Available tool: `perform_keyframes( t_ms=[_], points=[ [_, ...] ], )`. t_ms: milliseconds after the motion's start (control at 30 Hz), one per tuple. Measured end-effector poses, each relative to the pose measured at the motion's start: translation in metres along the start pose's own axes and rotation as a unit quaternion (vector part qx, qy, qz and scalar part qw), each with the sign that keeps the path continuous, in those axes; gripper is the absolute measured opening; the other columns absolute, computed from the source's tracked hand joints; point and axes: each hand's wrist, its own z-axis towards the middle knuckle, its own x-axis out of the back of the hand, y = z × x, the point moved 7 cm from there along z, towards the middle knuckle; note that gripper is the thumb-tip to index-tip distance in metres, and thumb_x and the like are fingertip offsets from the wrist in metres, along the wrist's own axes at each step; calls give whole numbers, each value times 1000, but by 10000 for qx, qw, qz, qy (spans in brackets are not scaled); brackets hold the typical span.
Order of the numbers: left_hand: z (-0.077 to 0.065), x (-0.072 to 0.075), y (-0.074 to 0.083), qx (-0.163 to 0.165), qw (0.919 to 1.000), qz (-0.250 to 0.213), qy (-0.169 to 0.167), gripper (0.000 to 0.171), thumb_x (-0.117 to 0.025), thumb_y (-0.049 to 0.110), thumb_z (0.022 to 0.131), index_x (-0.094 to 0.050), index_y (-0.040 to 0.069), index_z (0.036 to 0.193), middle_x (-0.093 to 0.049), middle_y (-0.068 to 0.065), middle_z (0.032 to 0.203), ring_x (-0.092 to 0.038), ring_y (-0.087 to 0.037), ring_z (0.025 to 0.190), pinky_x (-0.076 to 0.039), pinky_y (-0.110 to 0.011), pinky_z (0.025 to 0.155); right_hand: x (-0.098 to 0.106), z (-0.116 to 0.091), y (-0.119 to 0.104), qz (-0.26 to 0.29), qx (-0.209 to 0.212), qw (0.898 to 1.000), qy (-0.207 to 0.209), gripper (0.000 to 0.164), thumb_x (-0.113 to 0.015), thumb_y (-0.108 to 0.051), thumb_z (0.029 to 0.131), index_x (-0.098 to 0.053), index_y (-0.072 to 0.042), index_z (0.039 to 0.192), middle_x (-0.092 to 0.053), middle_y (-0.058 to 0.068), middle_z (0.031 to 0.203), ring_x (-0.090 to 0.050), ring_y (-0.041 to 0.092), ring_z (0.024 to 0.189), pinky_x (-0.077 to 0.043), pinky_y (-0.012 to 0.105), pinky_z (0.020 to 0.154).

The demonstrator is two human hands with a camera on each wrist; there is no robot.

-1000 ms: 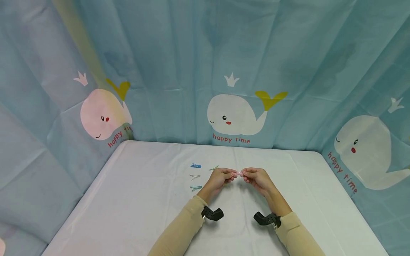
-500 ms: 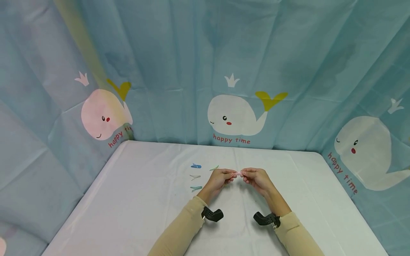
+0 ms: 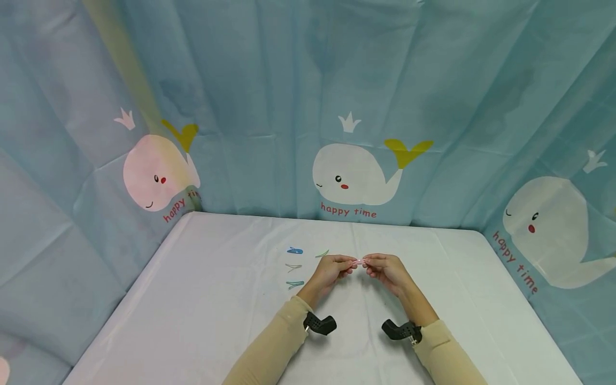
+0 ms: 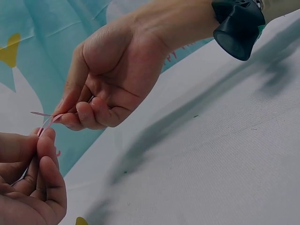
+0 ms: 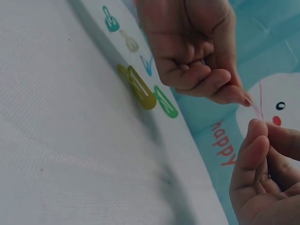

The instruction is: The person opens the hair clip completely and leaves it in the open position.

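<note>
Between both hands, above the table, is a thin pink snap hair clip. My left hand pinches one end with thumb and fingertips. The other end is pinched by my right hand. In the left wrist view the pink clip's narrow strips stand apart, and one thin prong sticks out sideways. Fingertips cover both its ends. Left of my left hand lie a blue clip, a beige clip and a teal clip. A green clip lies just behind that hand.
In the right wrist view a yellow clip lies beside the green one; the left hand hides it from the head view. White cloth covers the table. A blue whale-print curtain hangs behind and at both sides.
Both hands stay nearly in place, pinching the pink clip throughout. A bit of yellow seen below the left hand a second ago is hidden now. The head view has shifted very slightly.
</note>
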Motion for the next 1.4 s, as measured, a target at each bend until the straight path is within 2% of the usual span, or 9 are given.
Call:
perform_keyframes(
  t_ms=[200,467,700,833,933,1200,1400],
  points=[
    [1,0,2,-28,9999,97,50,22,-61,6,94,-69,-6,110,-69,5,78,-60,-4,69,-48,-19,66,2,1,0,-52,-7,10000,37,9,-58,-5,95,-67,-5,92,-69,-3,75,-60,7,63,-51,18,59],
    [1,0,8,-131,9988,448,137,22,-61,9,94,-70,-4,109,-70,1,82,-59,-5,70,-49,-24,70,4,3,-2,-157,-42,9998,125,8,-60,-5,94,-67,-1,96,-68,-2,75,-59,7,63,-51,18,60],
    [8,2,15,-279,9948,927,309,19,-66,10,91,-72,-3,104,-74,-8,89,-61,-7,71,-55,-32,79,7,8,-4,-452,-91,9986,275,20,-63,-9,93,-64,7,105,-67,-1,77,-59,7,65,-52,19,62],
    [11,4,17,-397,9907,1247,374,17,-67,9,89,-73,-3,101,-74,-11,91,-61,-8,71,-55,-30,76,8,13,-5,-581,-120,9976,349,28,-61,-8,94,-61,12,112,-67,-1,77,-59,7,64,-52,19,61],
    [12,6,17,-404,9881,1405,478,16,-68,8,88,-74,-2,99,-73,-8,88,-60,-8,71,-53,-26,72,9,18,-5,-635,-61,9972,387,28,-61,-6,94,-61,14,114,-67,-1,76,-59,7,63,-52,19,60],
    [16,11,17,-432,9756,1959,894,11,-70,8,87,-75,0,92,-72,-9,86,-59,-10,70,-52,-25,68,9,28,-5,-953,88,9941,512,28,-62,-5,92,-61,15,112,-66,-2,73,-58,7,61,-51,21,59],
    [19,11,16,-505,9593,2556,1086,7,-71,7,86,-76,2,88,-72,-7,80,-58,-9,65,-45,-20,59,10,34,-7,-1228,133,9905,610,27,-62,-2,91,-63,17,110,-67,-1,71,-58,8,59,-52,22,57]
  ],
)
